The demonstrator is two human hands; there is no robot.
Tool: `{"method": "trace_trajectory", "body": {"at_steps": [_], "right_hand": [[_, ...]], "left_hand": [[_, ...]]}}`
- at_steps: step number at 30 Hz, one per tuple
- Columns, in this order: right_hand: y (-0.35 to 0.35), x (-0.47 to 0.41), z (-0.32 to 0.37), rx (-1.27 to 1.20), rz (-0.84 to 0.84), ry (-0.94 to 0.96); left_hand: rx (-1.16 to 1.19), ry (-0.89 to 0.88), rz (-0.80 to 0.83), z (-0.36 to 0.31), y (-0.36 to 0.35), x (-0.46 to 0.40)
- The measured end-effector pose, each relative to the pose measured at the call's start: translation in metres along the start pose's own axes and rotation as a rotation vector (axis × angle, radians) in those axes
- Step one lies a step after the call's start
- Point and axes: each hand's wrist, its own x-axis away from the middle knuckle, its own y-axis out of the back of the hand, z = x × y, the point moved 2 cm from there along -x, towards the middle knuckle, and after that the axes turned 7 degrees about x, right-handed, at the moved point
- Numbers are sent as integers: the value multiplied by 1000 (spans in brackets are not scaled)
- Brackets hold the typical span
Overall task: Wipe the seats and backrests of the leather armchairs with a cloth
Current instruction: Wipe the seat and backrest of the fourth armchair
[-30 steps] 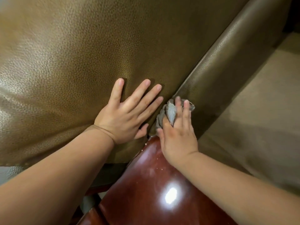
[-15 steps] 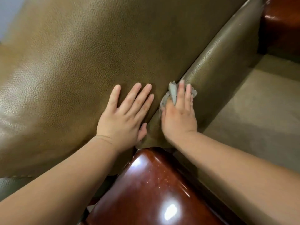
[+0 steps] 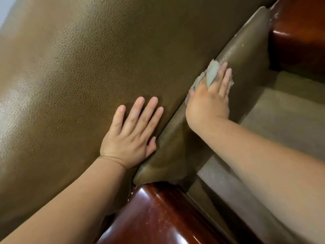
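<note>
Here we are on the olive leather cushion (image 3: 84,81), and the left hand (image 3: 131,136) lies flat on it, fingers straight and spread, holding nothing, just bracing beside the seam. Across that seam from the cushion, the right hand (image 3: 210,101) presses the grey cloth (image 3: 212,74) onto the rounded leather roll (image 3: 246,48) along the cushion's edge, fingers laid straight over the wad, the cloth bunched beneath them and poking out past the fingertips. Below the cushion's near corner sits a glossy red-brown wooden arm (image 3: 158,213), and another piece of polished wood (image 3: 299,32) shows at the far end of the roll. The risk now, I'd say: the cloth is only pinned, not gripped, so a fast stroke could leave it behind or slide it off the roll's curved side toward the carpet (image 3: 281,138); the crease by the cushion may also get skipped. Compared with a moment ago, the right hand and cloth have travelled further up the roll, away from the near wooden arm, while the left hand has stayed put on the cushion.
</note>
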Motion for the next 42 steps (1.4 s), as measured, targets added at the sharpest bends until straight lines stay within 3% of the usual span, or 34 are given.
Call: {"method": "trace_trajectory", "body": {"at_steps": [3, 8, 13, 16, 20, 21, 24, 26, 29, 31, 33, 34, 37, 39, 42], "right_hand": [[-1, 2, 5, -35, -56, -27], [-17, 73, 3, -4, 55, 367], [10, -25, -25, 13, 5, 172], [5, 0, -12, -34, 5, 102], [-3, 25, -24, 29, 13, 415], [2, 3, -33, 55, -4, 403], [27, -92, -65, 13, -1, 46], [42, -130, -78, -39, 13, -67], [31, -104, -76, 36, -67, 163], [16, -55, -75, 45, -20, 374], [11, -41, -80, 47, 35, 458], [17, -57, -82, 46, 34, 435], [44, -140, -85, 12, 28, 64], [51, -169, -84, -66, 40, -83], [33, -122, -69, -95, -53, 8]], "left_hand": [[0, 11, -14, 0, -1, -1], [-8, 3, -15, -1, 1, -1], [-24, 20, -20, -2, 1, -2], [9, 46, 35, -4, 8, -3], [80, 7, 158, -21, 11, -33], [105, -5, 184, -28, 8, -50], [112, 2, 194, -51, -4, -106], [116, 4, 202, -64, -13, -131], [134, 16, 191, -76, -25, -141], [160, 21, 178, -79, -30, -137], [154, 18, 168, -81, -35, -134], [145, 21, 158, -82, -37, -134], [125, 23, 125, -84, -39, -134], [134, 14, 114, -84, -39, -133], [159, 9, 94, -85, -42, -132]]}}
